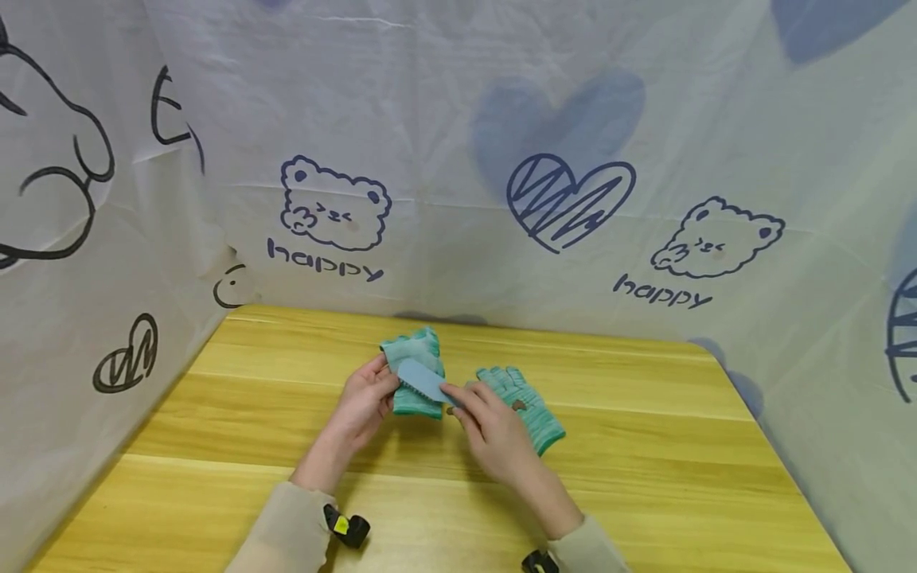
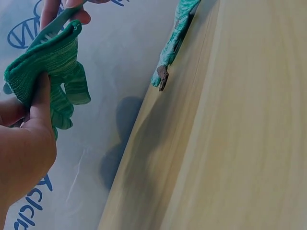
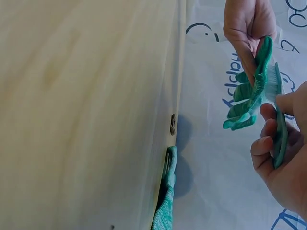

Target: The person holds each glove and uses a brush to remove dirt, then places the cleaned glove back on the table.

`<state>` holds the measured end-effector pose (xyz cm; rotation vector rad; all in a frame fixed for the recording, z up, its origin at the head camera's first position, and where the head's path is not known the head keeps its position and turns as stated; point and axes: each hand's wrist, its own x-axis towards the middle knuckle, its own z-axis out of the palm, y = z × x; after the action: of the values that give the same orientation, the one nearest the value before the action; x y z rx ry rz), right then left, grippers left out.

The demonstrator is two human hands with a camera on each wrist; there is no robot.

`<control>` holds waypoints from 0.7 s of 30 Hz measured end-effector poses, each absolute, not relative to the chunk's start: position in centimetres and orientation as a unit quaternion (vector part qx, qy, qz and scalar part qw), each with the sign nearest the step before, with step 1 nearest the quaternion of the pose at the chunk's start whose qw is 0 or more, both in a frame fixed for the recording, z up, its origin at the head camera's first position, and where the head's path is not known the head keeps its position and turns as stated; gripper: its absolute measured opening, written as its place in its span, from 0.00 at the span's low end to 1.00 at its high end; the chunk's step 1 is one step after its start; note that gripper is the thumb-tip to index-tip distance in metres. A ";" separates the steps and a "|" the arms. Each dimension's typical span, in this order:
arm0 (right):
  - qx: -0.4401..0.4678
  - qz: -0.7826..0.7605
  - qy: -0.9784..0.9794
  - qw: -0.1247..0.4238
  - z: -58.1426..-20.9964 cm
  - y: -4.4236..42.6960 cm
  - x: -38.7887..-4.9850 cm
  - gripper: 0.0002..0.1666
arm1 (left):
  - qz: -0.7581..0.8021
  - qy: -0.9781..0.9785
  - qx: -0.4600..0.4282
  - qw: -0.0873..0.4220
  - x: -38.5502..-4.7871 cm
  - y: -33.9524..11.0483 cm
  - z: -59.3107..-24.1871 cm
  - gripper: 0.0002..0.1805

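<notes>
now, right hand [image 1: 496, 436] in closed grip round blue brush [image 1: 421, 380], left hand [image 1: 361, 406] likewise on green glove [image 1: 419, 348]

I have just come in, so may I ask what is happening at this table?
A person's left hand holds a green-and-white knitted glove up off the wooden table. The right hand grips a light blue brush, its bristles facing that glove, touching it or very near. A second knitted glove of the same colours lies on the table, to the person's right, with a brown spot on it.
</notes>
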<state>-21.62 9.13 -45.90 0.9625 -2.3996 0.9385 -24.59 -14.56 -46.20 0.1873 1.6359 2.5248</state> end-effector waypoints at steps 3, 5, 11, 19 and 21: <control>0.335 0.337 -0.858 0.195 -46.0 9.1 -21.6 0.22 | 0.835 0.541 0.069 0.069 -24.6 -14.5 -46.4 0.29; 0.330 0.338 -0.858 0.199 -46.0 9.1 -21.5 0.22 | 0.836 0.540 0.071 0.070 -24.6 -14.5 -46.5 0.29; 0.316 0.339 -0.861 0.210 -46.0 9.1 -21.6 0.23 | 0.840 0.533 0.069 0.070 -24.6 -14.5 -46.4 0.30; 0.298 0.334 -0.865 0.226 -45.9 9.2 -21.7 0.23 | 0.846 0.525 0.058 0.072 -24.6 -14.4 -46.1 0.30; 0.295 0.333 -0.865 0.230 -46.0 9.3 -21.7 0.22 | 0.846 0.525 0.058 0.072 -24.7 -14.4 -46.1 0.30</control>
<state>-21.75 9.26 -45.95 0.8118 -2.3800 0.9170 -24.65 -14.36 -46.14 0.1742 1.5783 2.5417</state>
